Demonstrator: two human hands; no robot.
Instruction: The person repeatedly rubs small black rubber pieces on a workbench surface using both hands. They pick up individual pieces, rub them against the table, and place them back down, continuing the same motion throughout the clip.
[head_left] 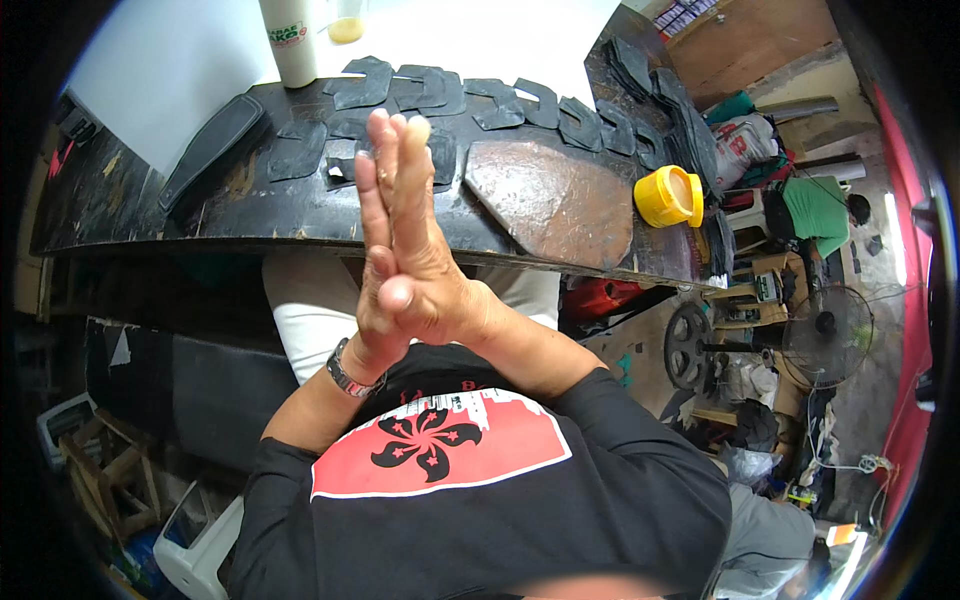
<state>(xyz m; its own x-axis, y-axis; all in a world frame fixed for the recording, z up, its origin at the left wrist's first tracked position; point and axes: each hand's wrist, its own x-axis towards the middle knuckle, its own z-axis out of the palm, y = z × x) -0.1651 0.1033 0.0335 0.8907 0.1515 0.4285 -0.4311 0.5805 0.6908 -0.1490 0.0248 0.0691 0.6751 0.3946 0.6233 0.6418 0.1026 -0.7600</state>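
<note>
My left hand point(372, 295) and my right hand point(428, 270) are pressed palm to palm above the near edge of the table, fingers stretched out and pointing away from me. A metal watch sits on my left wrist. Nothing shows between the palms. Just beyond the fingertips lie several black cut pieces point(419, 88) with notched or U-shaped outlines, set out in rows and partly overlapping. To the right of my hands is a brown, worn, angular slab point(555, 200). An open yellow tub point(667, 196) with pale contents stands at its right end.
A long black sole-shaped piece point(212, 150) lies at the left of the dark table point(300, 215). At the back stand a white tumbler point(290, 40) and a clear cup point(346, 22). More black pieces point(685, 125) are stacked right. A fan point(826, 323) and a person in green point(815, 210) are farther right.
</note>
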